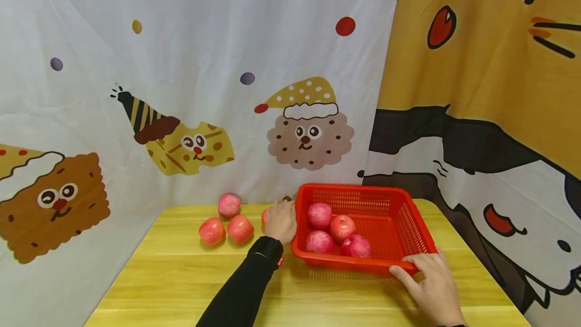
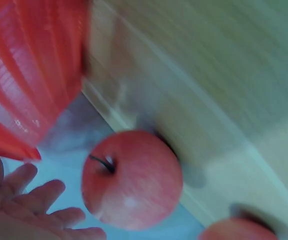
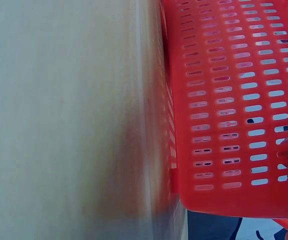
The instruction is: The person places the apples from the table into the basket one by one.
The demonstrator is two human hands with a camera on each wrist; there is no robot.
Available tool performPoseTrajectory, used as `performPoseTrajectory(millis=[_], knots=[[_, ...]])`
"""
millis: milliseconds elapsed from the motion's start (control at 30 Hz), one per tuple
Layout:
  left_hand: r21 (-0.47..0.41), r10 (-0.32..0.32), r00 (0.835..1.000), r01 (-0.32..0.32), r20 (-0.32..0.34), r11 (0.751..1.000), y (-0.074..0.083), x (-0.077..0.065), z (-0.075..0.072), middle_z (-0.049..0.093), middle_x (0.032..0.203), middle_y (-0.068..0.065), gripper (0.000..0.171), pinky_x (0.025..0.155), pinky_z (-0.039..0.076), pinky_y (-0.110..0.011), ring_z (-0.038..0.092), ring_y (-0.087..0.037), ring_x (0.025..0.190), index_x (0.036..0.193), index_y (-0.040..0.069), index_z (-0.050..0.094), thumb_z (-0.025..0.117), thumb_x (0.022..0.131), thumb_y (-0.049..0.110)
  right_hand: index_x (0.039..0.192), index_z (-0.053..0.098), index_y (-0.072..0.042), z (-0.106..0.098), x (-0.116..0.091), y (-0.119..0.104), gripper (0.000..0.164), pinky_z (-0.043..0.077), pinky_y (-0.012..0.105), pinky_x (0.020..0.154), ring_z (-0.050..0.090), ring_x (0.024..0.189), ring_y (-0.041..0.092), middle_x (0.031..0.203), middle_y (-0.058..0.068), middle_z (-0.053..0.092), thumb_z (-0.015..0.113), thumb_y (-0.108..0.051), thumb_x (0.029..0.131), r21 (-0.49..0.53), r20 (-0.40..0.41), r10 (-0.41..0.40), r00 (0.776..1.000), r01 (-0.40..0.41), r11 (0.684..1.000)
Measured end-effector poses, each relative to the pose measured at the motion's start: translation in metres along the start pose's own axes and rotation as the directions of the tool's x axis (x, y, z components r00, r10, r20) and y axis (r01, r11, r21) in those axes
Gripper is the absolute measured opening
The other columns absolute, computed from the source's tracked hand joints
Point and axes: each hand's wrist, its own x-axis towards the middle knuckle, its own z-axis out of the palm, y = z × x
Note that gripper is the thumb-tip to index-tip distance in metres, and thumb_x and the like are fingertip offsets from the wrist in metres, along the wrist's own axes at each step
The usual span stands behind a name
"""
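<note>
My left hand (image 1: 281,222) is at the left side of a red plastic basket (image 1: 336,262), with an apple (image 1: 267,216) partly hidden behind it. In the left wrist view, the fingers (image 2: 43,194) are spread and rather straight, a small gap from that apple (image 2: 132,181), whose stem faces the camera. The basket wall (image 2: 31,65) rises above those fingers. At the basket's near right corner, my right hand (image 1: 431,280) grips the rim, thumb along the front. Several apples (image 1: 342,228) lie in the left half of the basket.
Three more apples (image 1: 240,229) sit close together on the wooden table (image 1: 181,286), left of my left hand. A printed cloth (image 1: 204,64) hangs right behind the table's far edge, and another patterned cloth (image 1: 472,130) hangs along the right.
</note>
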Motion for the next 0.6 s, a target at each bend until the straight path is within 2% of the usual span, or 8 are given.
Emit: performPoseTrajectory(millis=[100, 200, 300, 367, 467, 533, 600], knots=[[0.054, -0.04, 0.996, 0.035, 0.083, 0.998, -0.008, -0.001, -0.001, 0.064, 0.121, -0.014, 0.028, 0.089, 0.042, -0.061, 0.051, -0.041, 0.111, 0.123, 0.005, 0.065, 0.052, 0.101, 0.017, 0.083, 0.07, -0.016, 0.0, -0.001, -0.001, 0.028, 0.022, 0.055, 0.109, 0.047, 0.089, 0.02, 0.08, -0.001, 0.068, 0.086, -0.036, 0.072, -0.002, 0.002, 0.006, 1.0, -0.006, 1.0], [0.092, -0.121, 0.978, 0.106, 0.172, 0.99, -0.017, -0.004, 0.002, 0.058, 0.129, -0.016, 0.032, 0.096, 0.036, -0.065, 0.043, -0.045, 0.119, 0.125, 0.006, 0.064, 0.054, 0.101, 0.023, 0.083, 0.07, -0.016, 0.0, 0.0, -0.002, 0.028, 0.019, 0.056, 0.111, 0.047, 0.089, 0.022, 0.081, 0.0, 0.068, 0.086, -0.037, 0.073, -0.006, 0.004, 0.003, 1.0, -0.003, 1.0], [0.148, -0.196, 0.961, 0.168, 0.195, 0.975, -0.028, -0.008, 0.01, 0.054, 0.132, -0.016, 0.04, 0.094, 0.041, -0.061, 0.042, -0.045, 0.117, 0.127, 0.01, 0.064, 0.064, 0.095, 0.033, 0.083, 0.07, -0.016, 0.0, 0.0, -0.002, 0.028, 0.021, 0.057, 0.109, 0.047, 0.089, 0.021, 0.081, 0.0, 0.069, 0.086, -0.037, 0.073, -0.006, 0.009, 0.005, 1.0, -0.005, 1.0], [0.161, -0.218, 0.957, 0.189, 0.192, 0.969, -0.034, -0.01, 0.015, 0.053, 0.131, -0.016, 0.049, 0.088, 0.046, -0.057, 0.046, -0.044, 0.109, 0.129, 0.012, 0.063, 0.072, 0.088, 0.037, 0.083, 0.07, -0.016, 0.001, 0.0, -0.002, 0.028, 0.025, 0.056, 0.104, 0.047, 0.089, 0.02, 0.081, 0.0, 0.068, 0.086, -0.037, 0.073, -0.005, 0.008, 0.006, 1.0, -0.006, 1.0], [0.133, -0.201, 0.957, 0.176, 0.209, 0.975, -0.04, -0.015, 0.021, 0.055, 0.121, -0.018, 0.061, 0.078, 0.052, -0.052, 0.053, -0.042, 0.094, 0.13, 0.013, 0.061, 0.08, 0.08, 0.041, 0.082, 0.07, -0.016, 0.001, 0.0, -0.001, 0.029, 0.03, 0.053, 0.092, 0.046, 0.088, 0.019, 0.08, -0.001, 0.068, 0.087, -0.036, 0.071, 0.0, 0.003, 0.009, 1.0, -0.009, 1.0], [0.121, -0.151, 0.962, 0.126, 0.226, 0.985, -0.04, -0.02, 0.02, 0.056, 0.114, -0.018, 0.064, 0.074, 0.054, -0.05, 0.056, -0.04, 0.085, 0.129, 0.012, 0.061, 0.081, 0.077, 0.042, 0.082, 0.07, -0.015, 0.001, 0.0, -0.001, 0.029, 0.031, 0.052, 0.089, 0.047, 0.087, 0.02, 0.079, 0.0, 0.068, 0.087, -0.036, 0.071, 0.0, -0.004, 0.004, 1.0, -0.004, 1.0], [0.122, -0.076, 0.97, 0.048, 0.232, 0.991, -0.038, -0.026, 0.017, 0.057, 0.107, -0.018, 0.065, 0.071, 0.055, -0.049, 0.057, -0.038, 0.079, 0.127, 0.01, 0.061, 0.083, 0.074, 0.041, 0.082, 0.07, -0.015, 0.002, 0.0, 0.0, 0.03, 0.03, 0.053, 0.092, 0.047, 0.088, 0.021, 0.08, 0.0, 0.069, 0.087, -0.036, 0.071, -0.005, -0.003, 0.002, 1.0, -0.002, 1.0]])
